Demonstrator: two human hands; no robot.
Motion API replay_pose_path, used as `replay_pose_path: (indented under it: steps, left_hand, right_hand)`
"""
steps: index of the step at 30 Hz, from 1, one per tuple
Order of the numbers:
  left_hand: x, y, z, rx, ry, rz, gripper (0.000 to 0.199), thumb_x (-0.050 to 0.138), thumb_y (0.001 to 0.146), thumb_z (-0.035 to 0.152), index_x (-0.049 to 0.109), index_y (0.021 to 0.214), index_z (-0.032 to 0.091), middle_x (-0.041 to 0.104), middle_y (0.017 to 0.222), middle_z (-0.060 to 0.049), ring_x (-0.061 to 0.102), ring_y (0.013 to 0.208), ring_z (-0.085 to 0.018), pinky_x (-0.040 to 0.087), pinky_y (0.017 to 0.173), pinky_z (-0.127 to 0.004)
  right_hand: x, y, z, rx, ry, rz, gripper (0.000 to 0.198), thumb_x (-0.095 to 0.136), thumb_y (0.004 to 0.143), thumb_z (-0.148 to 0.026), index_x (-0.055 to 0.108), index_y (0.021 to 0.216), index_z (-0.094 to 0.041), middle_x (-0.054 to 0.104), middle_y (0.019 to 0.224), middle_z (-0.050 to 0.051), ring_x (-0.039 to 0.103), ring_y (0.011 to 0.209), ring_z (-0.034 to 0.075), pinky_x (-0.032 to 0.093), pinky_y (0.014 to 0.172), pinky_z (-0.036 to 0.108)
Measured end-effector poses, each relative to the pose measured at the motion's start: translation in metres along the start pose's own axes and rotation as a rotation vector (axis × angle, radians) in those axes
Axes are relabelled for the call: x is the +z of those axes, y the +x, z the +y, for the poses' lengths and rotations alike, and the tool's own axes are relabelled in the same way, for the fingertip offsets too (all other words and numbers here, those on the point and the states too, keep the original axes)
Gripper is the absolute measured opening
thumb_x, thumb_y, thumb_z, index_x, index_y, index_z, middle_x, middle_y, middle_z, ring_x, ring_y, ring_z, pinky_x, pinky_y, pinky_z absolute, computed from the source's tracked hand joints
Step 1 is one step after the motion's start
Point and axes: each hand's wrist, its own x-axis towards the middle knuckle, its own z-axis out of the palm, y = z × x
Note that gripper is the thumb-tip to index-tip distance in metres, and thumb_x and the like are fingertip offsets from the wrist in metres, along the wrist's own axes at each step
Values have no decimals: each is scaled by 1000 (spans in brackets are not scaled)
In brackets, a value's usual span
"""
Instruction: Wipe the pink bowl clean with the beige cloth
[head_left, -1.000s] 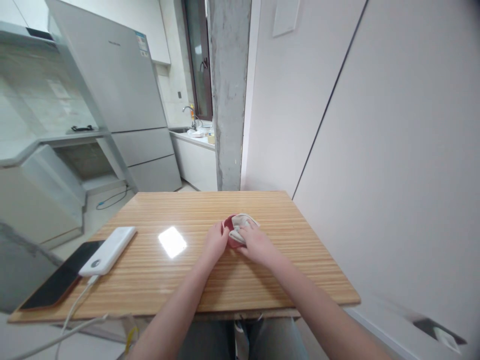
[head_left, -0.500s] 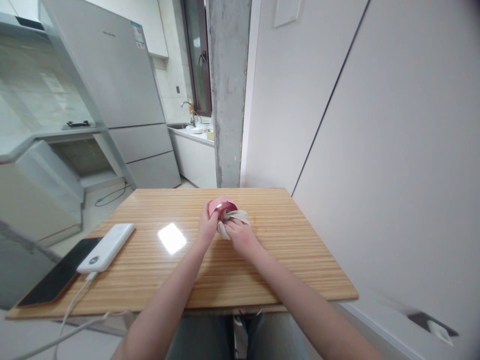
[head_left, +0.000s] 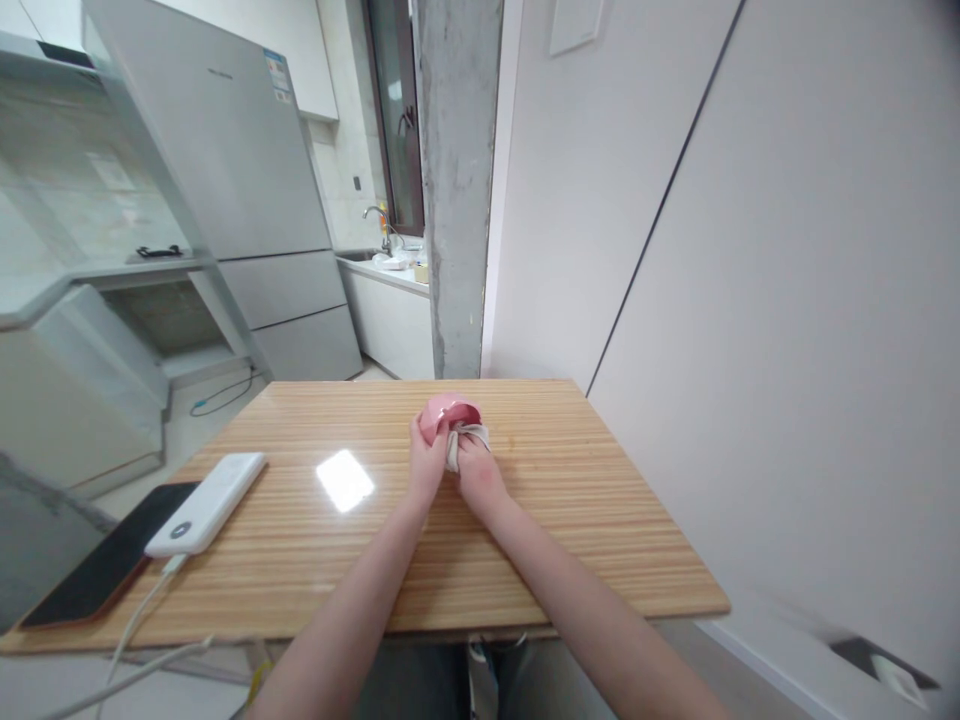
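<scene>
**Wood-grain worktop, pink bowl tipped up between two hands**

Wood-striped worktop [head_left: 525, 540] carries everything, its far edge toward the grey fridge [head_left: 247, 200] and concrete pillar [head_left: 456, 180]. Near its left front corner lie a dark phone [head_left: 82, 575] and, touching it, a white power bank [head_left: 206, 503] with a cable [head_left: 142, 615] running off the front edge.

Since a second ago the pink bowl [head_left: 442, 415] has risen from lying low on the wood to standing tilted on edge, closer to the far edge. The beige cloth [head_left: 463, 440], then spread over the bowl, is now bunched small at its mouth.

Both forearms reach in from the front edge and meet at mid-worktop. The left hand [head_left: 427, 465] is closed around the bowl's left side, fingers curled on its rim. The right hand [head_left: 478, 475] is clenched on the cloth, pressing it into the bowl.
</scene>
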Motion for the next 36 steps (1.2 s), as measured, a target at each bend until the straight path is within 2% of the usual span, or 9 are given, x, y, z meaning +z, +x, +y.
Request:
replay_pose_path:
  steps: [3, 6, 9, 12, 18, 23, 28, 32, 36]
  left_hand:
    - [-16, 5, 4, 71, 131, -138, 48, 50, 83, 50, 48, 117, 17, 64, 108, -11, 62, 101, -23, 48, 89, -36]
    - [-21, 3, 10, 188, 251, -261, 52, 58, 77, 50, 50, 120, 20, 65, 108, -9, 61, 101, -26, 46, 90, -39]
    - [-4, -10, 10, 182, 122, -168, 65, 58, 78, 43, 34, 133, 20, 58, 121, -11, 59, 107, -23, 45, 92, -36]
    - [13, -19, 4, 129, -67, -111, 65, 52, 82, 40, 24, 136, 15, 56, 122, -13, 58, 107, -18, 46, 92, -32]
    - [-10, -8, 1, 188, 113, -119, 50, 47, 85, 41, 39, 127, 15, 60, 116, -13, 59, 106, -23, 45, 92, -36]
    - [-28, -6, 8, 264, 372, -146, 51, 54, 80, 35, 45, 128, 23, 64, 111, -8, 62, 99, -26, 47, 87, -39]
    - [-10, -15, 3, 257, 153, -51, 73, 60, 77, 38, 28, 140, 18, 62, 113, -10, 62, 101, -22, 47, 90, -36]
    - [-8, -11, -5, 314, 115, -16, 58, 59, 78, 33, 42, 132, 17, 55, 127, -11, 52, 118, -22, 40, 102, -35]
    - [-24, -2, -4, 278, 196, 80, 56, 61, 76, 30, 48, 129, 17, 58, 126, -12, 53, 117, -25, 40, 101, -38]
  right_hand:
    - [-8, -6, 14, -175, -43, -104, 29, 45, 90, -13, 63, 111, -20, 64, 109, 9, 52, 109, 21, 41, 98, 39]
    - [-13, -10, 27, -131, -160, -148, 26, 49, 89, -16, 63, 111, -21, 63, 113, 10, 51, 112, 24, 42, 94, 43]
    - [-10, -11, 26, 32, -159, -55, 27, 49, 88, -15, 63, 112, -18, 62, 114, 12, 50, 112, 26, 44, 92, 43]
    - [-5, -13, 17, 70, -44, 56, 31, 45, 89, -13, 60, 116, -14, 63, 109, 13, 51, 108, 23, 42, 96, 39]
    - [-9, -16, 21, -126, -83, -19, 28, 48, 90, -17, 61, 115, -19, 62, 114, 11, 51, 108, 22, 42, 94, 39]
    - [-3, -16, 25, -106, -205, -27, 28, 49, 90, -18, 59, 116, -19, 61, 117, 11, 50, 109, 24, 43, 90, 41]
    - [5, -19, 17, -166, -4, -19, 34, 50, 85, -11, 58, 117, -16, 61, 114, 11, 47, 113, 23, 42, 98, 39]
    - [1, -18, 14, -189, 107, -25, 41, 49, 84, -12, 52, 124, -15, 60, 114, 10, 48, 114, 21, 41, 99, 36]
    - [-1, -17, 19, -218, -57, 5, 33, 48, 89, -16, 56, 122, -19, 60, 120, 10, 45, 119, 22, 40, 98, 40]
